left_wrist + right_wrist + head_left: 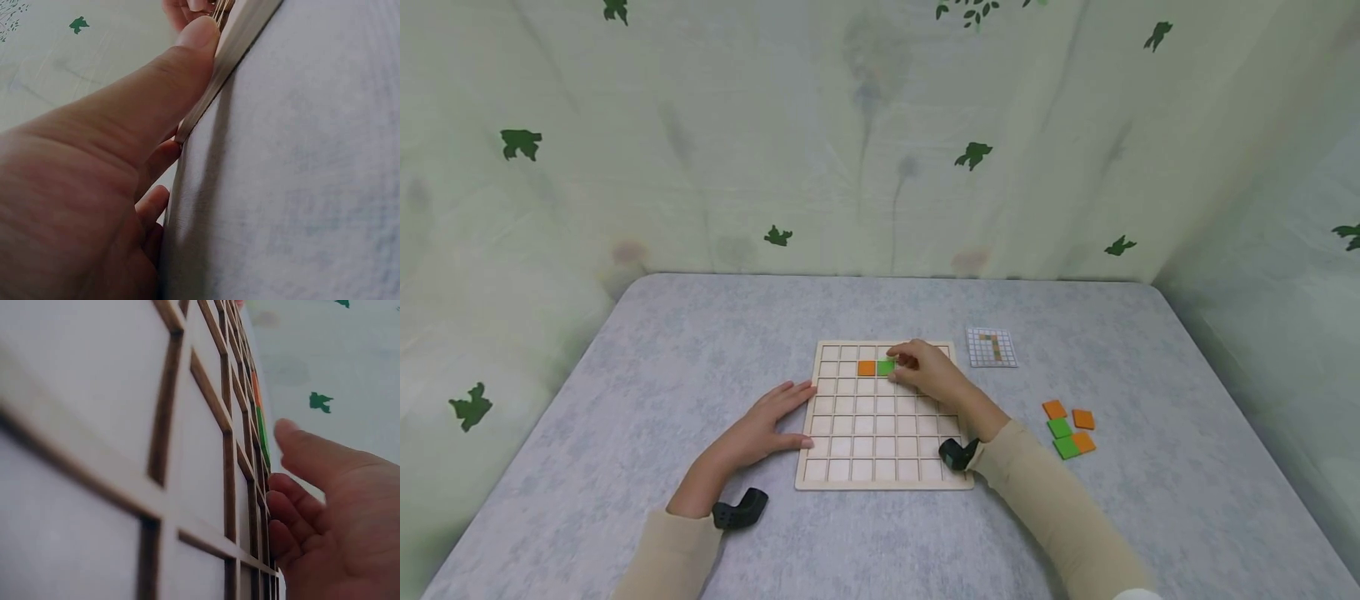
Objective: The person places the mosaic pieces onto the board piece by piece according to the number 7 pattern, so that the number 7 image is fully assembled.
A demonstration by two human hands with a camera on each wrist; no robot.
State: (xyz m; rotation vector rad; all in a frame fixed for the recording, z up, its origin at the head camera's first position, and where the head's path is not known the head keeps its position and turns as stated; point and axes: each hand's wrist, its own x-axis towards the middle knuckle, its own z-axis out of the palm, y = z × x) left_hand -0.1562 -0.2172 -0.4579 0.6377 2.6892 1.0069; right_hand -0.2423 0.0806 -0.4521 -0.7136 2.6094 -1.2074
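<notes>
A light wooden grid board (842,483) lies on the table. One orange tile (867,368) and one green tile (885,367) sit side by side in cells of its second row from the back. My right hand (932,375) hovers at the green tile, thumb and bent fingers spread apart. In the right wrist view, a gap shows between the thumb (286,432) and the green tile (262,434), with nothing held. Along the board's left edge rests my left hand (763,429), fingers extended, thumb and fingertips touching the rim (231,53).
To the right of the board lie several loose orange and green tiles (1060,427). A small card (992,348) printed with a grid pattern sits at the board's back right. Behind the table (715,333) hangs a pale curtain (820,125) with leaf shapes.
</notes>
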